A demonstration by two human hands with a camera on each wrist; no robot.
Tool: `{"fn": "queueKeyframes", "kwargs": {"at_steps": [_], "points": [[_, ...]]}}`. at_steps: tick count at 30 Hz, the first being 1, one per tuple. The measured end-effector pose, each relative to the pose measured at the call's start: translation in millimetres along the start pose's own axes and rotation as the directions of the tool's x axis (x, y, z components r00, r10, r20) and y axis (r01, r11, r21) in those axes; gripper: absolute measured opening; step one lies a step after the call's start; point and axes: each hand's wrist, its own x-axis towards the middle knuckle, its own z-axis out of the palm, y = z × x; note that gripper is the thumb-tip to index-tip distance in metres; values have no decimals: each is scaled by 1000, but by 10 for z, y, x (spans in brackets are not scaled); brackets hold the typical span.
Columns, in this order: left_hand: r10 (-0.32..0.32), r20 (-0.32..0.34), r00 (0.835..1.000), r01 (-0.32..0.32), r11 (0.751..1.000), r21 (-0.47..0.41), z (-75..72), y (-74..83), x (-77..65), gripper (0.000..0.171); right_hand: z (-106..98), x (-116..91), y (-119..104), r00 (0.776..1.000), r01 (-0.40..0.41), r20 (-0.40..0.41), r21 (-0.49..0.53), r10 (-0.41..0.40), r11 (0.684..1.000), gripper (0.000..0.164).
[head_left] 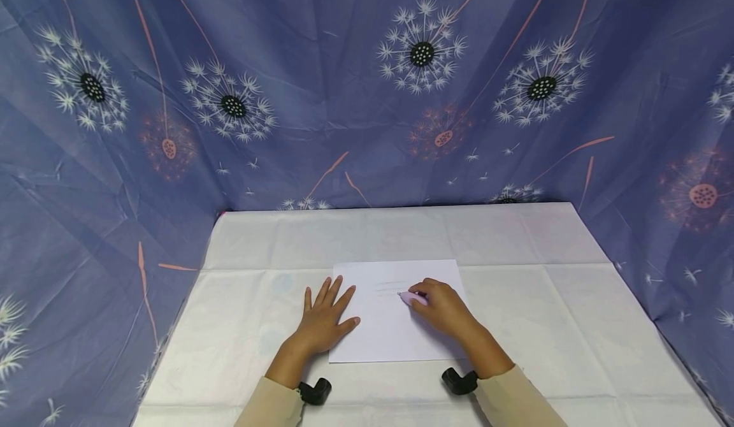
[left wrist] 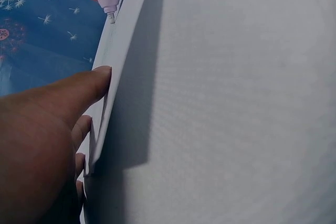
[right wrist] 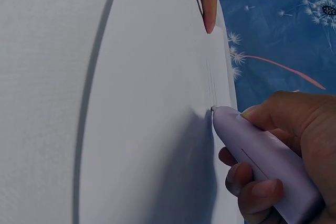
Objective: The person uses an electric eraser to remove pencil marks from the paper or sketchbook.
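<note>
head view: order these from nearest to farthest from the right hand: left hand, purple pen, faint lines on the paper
1. purple pen, held in the right hand
2. faint lines, on the paper, left of the purple pen
3. left hand, over the paper's left edge

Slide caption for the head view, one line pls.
Right hand holds a lilac pen by faint lines on white paper; left hand lies spread over the paper's left edge.
</note>
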Motion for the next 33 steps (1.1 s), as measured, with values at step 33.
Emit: {"fn": "queueKeyframes", "kwargs": {"at_steps": [33], "points": [[1,-7,1000,-1,1000,9,20,-14,9,69,23,-30,-7,1000,2,8,22,-2,1000,17]]}}
